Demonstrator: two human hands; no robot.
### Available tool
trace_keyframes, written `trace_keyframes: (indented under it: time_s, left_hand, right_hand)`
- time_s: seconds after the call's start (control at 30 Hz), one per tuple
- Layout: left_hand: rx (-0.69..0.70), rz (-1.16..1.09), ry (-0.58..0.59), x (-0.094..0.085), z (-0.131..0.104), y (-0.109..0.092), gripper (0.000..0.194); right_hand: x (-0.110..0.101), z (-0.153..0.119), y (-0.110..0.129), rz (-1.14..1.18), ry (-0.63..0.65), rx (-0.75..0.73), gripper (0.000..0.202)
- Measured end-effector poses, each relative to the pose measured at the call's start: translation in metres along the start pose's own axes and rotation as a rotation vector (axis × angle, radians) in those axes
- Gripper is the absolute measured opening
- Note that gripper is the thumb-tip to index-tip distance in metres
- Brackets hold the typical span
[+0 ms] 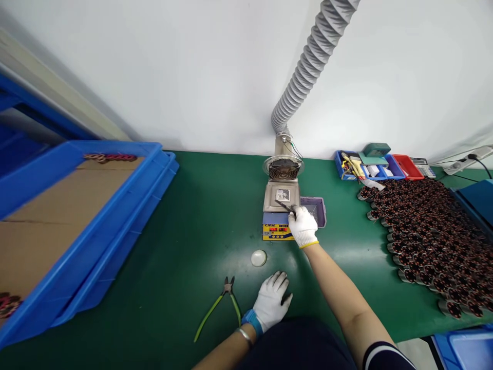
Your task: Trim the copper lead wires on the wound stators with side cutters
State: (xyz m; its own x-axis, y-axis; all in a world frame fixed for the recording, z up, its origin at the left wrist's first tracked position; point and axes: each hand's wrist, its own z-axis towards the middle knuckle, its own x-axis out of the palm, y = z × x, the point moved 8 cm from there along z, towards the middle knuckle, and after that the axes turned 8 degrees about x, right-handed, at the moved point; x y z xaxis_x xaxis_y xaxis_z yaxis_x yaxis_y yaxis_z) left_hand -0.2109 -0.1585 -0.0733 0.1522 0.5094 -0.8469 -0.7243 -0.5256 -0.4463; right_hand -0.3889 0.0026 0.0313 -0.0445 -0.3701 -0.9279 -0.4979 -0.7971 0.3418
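My right hand (303, 226), in a white glove, is closed around a dark slim tool (284, 206), possibly tweezers. The tool's tip reaches over the top plate of a solder pot (269, 203), close to the square of shiny molten metal (283, 195). A yellow panel with red digits (278, 232) forms the pot's front. My left hand (271, 298), also gloved, rests on the green table with its fingers stretched out and holds nothing. To its left lie green-handled cutters (228, 290) with their handles apart. A small white round dish (258, 258) sits just beyond that hand.
Behind the pot stand a fan (284, 170) and a grey duct hose (308, 61). A purple tray (320, 213) is beside it. Many copper-wound motor parts (435, 231) fill the right side. Blue crates (127, 221) stand left; small bins (408, 167) hold tools at the back.
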Motion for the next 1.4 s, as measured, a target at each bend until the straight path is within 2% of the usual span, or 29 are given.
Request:
trace_keyframes:
  time_s: [0.23, 0.53, 0.73, 0.93, 1.17, 1.4]
  left_hand:
    - [-0.001, -0.007, -0.001, 0.001, 0.0, 0.001, 0.031]
    - [-0.001, -0.003, 0.002, 0.001, 0.0, 0.001, 0.031]
    - [-0.002, -0.001, 0.012, 0.002, -0.001, 0.0, 0.032]
    - [0.0, -0.006, 0.008, 0.003, -0.002, 0.002, 0.032]
    - [0.004, -0.004, 0.023, 0.005, -0.002, 0.001, 0.031]
    - [-0.002, -0.011, 0.025, 0.003, -0.001, 0.002, 0.031]
  right_hand:
    - [-0.003, 0.001, 0.003, 0.01, -0.004, -0.016, 0.03]
    - [-0.006, 0.007, -0.003, 0.03, -0.027, 0.042, 0.032]
    - [0.004, 0.005, 0.007, 0.066, -0.007, 0.043, 0.032]
    - [0.002, 0.009, 0.001, 0.094, -0.011, 0.083, 0.033]
    - [0.006, 0.012, 0.016, 0.134, 0.001, 0.093, 0.03]
    - [-0.004, 0.021, -0.01, 0.192, -0.031, 0.132, 0.031]
